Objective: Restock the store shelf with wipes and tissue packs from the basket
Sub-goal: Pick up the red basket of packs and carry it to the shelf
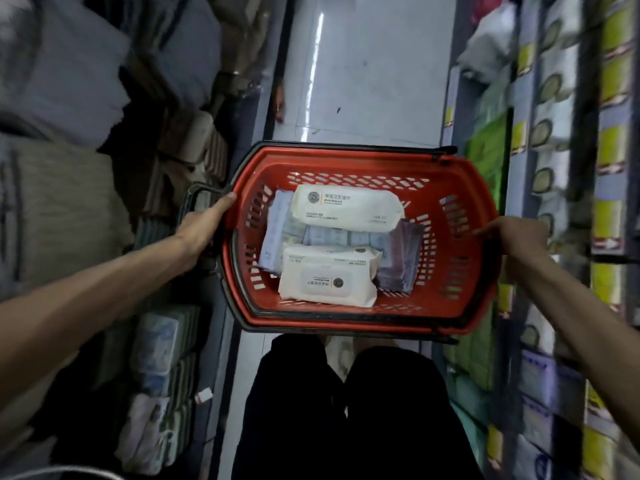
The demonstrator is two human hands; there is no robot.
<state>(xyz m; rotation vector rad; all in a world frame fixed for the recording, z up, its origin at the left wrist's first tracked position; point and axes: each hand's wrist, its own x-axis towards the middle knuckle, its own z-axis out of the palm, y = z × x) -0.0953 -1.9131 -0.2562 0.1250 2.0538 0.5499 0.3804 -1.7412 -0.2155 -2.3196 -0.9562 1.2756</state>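
Note:
A red plastic basket (446, 299) hangs in the aisle in front of my legs. My left hand (204, 226) grips its left rim, thumb along the edge. My right hand (512, 237) grips the right rim. Inside lie two white wipes packs, one at the far side (346, 207) and one at the near side (329, 275). Under them are several bluish and purple tissue packs (398, 258), partly hidden. The store shelf (554, 168) on the right holds rows of packaged goods with yellow price tags.
Stacked sacks and bundled goods (69, 168) crowd the left side, with wrapped tissue packs (162, 368) low down. A narrow strip of pale tiled floor (363, 71) runs ahead between the two sides. Green packs (485, 161) sit on the lower right shelf.

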